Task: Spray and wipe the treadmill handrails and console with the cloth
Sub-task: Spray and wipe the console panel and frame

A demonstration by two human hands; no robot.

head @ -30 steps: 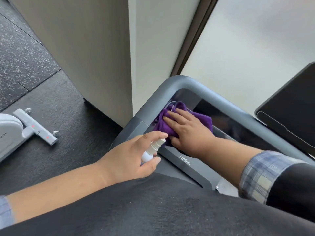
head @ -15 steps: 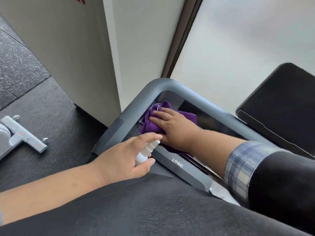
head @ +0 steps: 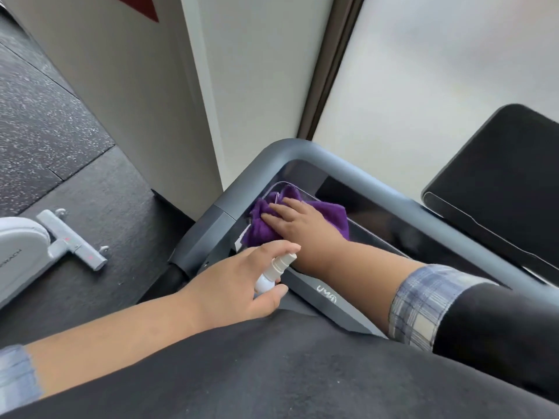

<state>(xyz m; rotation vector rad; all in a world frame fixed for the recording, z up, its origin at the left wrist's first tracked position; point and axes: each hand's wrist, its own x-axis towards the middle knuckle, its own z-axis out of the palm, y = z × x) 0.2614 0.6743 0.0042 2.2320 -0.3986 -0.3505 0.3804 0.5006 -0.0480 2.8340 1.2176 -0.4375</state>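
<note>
Wiping is under way at centre frame: right hand [head: 305, 228] presses cloth [head: 260, 228] flat-fingered onto console [head: 378, 207], left hand [head: 233, 285] grips spray bottle [head: 273, 272]; handrail [head: 348, 167] apparently remains

Only two bits of text I can make out here. There's a white logo on the dark front edge of the treadmill console [head: 328, 300], reads something like "UMA" from my angle, upside down. Left of the console, down on the floor, the white machine [head: 18, 255] has grey lettering ending in "RACH", with the start cut off.
</note>
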